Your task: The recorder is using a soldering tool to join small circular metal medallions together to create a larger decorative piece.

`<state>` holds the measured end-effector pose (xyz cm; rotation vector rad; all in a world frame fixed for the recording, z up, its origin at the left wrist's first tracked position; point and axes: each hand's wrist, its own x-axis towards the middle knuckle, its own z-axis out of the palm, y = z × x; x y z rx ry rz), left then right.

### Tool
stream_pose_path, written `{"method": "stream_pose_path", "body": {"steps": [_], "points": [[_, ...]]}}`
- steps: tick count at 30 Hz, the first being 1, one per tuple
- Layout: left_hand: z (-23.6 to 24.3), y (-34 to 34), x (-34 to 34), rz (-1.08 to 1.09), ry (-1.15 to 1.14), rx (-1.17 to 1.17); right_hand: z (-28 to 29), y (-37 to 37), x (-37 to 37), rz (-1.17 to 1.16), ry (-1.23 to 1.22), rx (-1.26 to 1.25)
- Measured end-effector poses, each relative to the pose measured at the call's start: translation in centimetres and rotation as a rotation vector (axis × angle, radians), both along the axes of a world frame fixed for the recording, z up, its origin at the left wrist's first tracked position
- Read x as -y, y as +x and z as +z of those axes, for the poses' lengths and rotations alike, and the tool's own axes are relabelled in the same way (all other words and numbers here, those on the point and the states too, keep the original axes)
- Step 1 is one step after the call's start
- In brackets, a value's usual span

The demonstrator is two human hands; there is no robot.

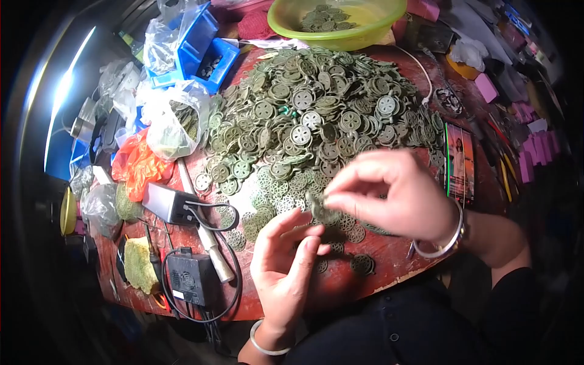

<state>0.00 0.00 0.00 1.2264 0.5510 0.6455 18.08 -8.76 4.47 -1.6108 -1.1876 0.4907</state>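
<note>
Small round disc (321, 210) — greenish metal, wheel-like cut-out pattern, same kind as the rest of the pile. It sits between the two hands, just above the near edge of the bench (340, 280). Seen partly edge-on, so its exact tilt is hard to read.

Right hand (389, 194): thumb and forefinger pressed together, pinching the disc from the right and above; other fingers curled loose. Left hand (286, 267): palm up, fingers spread and half curled, fingertips coming up under the disc from the lower left. Touching it or just short — cannot tell. The right hand is the one actually gripping.

Both wrists wear a plain bangle.

A few loose discs (362, 264) lie flat on the red bench right under the hands. Beyond them, the big heap of discs (316, 115) covers most of the bench top. Further back, a green bowl (334, 21) with more discs in it.

Left side: black power box (190, 277) with cable, grey adapter (170, 204), a light wooden handle (210, 243), orange bag (141, 164), clear bags, blue bins (210, 52). Right side: pink blocks (529, 155).
</note>
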Motion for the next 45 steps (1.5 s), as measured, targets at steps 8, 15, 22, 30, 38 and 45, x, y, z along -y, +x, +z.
{"method": "stream_pose_path", "body": {"steps": [8,15,22,30,38,45], "points": [[0.3,-1.2,-1.2,-0.284,-0.426,0.090,-0.5,-0.5,0.7,0.181,0.084,0.121],[0.6,-1.1,-0.7,-0.382,-0.493,0.045,-0.6,-0.1,1.0,0.303,0.034,-0.021],[0.6,-0.7,0.3,-0.105,0.411,-0.177,0.0,-1.2,2.2,0.233,-0.177,-0.358],[0.4,-0.2,0.5,0.085,1.105,-0.183,-0.1,-1.4,2.4,0.210,-0.195,-0.262],[-0.4,-0.1,0.5,0.177,1.288,-0.097,0.1,-1.9,2.5,0.209,-0.258,-0.376],[-0.4,-0.1,0.4,0.203,1.333,-0.091,-0.1,-2.3,2.4,0.214,-0.233,-0.318]]}}
